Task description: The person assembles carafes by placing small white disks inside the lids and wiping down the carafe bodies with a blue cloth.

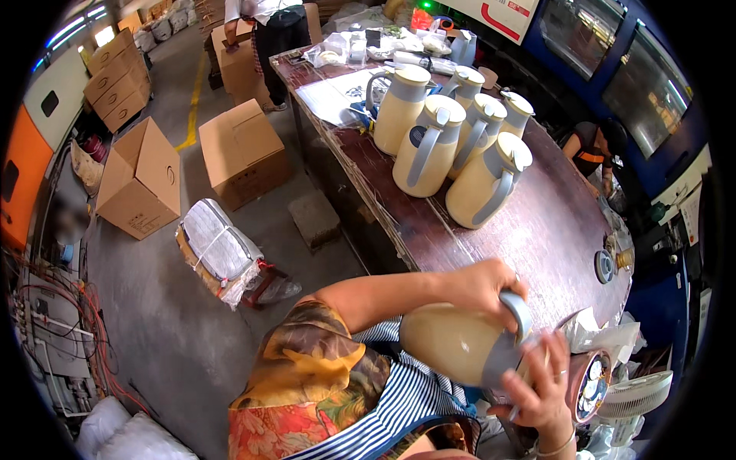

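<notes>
A cream thermos jug [441, 341] with a grey collar lies tilted on its side in front of my body, its top end toward the right. My left hand [483, 287] is closed around its grey handle [517, 313]. At the jug's top, my right hand [543, 376] has its fingers curved around the lid end, somewhat smeared by motion. The lid is mostly hidden behind those fingers. Several similar cream jugs with grey handles, among them a front one [479, 188], stand upright in a group on the dark red table [548, 230].
Papers [330, 100] and plastic bags lie at the table's far end. A grey ring-shaped part [605, 267] sits near its right edge, above a white fan [636, 395]. Cardboard boxes [244, 157] and a padded stool [218, 238] stand left. Two other people [280, 34] [590, 153] are nearby.
</notes>
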`<action>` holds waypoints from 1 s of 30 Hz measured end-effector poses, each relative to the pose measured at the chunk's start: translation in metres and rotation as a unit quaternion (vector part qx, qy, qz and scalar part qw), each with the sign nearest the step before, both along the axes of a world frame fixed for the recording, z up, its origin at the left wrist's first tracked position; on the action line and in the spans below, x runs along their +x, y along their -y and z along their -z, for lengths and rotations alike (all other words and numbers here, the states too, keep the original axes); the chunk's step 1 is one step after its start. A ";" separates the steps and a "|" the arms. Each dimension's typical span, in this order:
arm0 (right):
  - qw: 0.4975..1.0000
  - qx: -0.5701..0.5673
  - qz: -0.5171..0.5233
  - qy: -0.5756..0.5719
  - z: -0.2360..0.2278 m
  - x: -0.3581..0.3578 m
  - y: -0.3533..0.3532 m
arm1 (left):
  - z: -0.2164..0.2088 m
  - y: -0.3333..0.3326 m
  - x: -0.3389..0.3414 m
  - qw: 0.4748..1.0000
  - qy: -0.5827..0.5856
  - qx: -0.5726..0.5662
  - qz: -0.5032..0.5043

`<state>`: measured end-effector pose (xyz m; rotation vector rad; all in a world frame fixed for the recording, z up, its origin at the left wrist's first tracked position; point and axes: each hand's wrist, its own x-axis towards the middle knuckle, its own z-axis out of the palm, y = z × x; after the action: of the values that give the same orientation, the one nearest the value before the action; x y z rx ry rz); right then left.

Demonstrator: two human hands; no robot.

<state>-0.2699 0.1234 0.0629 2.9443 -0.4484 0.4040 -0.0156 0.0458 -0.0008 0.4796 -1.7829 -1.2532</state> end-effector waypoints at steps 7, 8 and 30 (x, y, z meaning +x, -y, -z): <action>0.933 0.064 0.305 0.182 0.005 0.013 0.037 | 0.040 -0.058 -0.072 0.909 -0.034 -0.181 -0.373; 0.929 0.074 0.332 0.143 0.004 0.017 0.042 | 0.048 -0.058 -0.079 0.909 -0.053 -0.139 -0.389; 0.585 0.445 0.436 0.519 0.175 0.004 0.239 | 0.195 0.122 0.100 0.775 0.323 -0.132 -0.527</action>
<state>-0.2658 -0.1155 -0.1117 2.0520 -2.6694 2.1522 0.0845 -0.0760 -0.1955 1.6002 -1.6764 -0.0049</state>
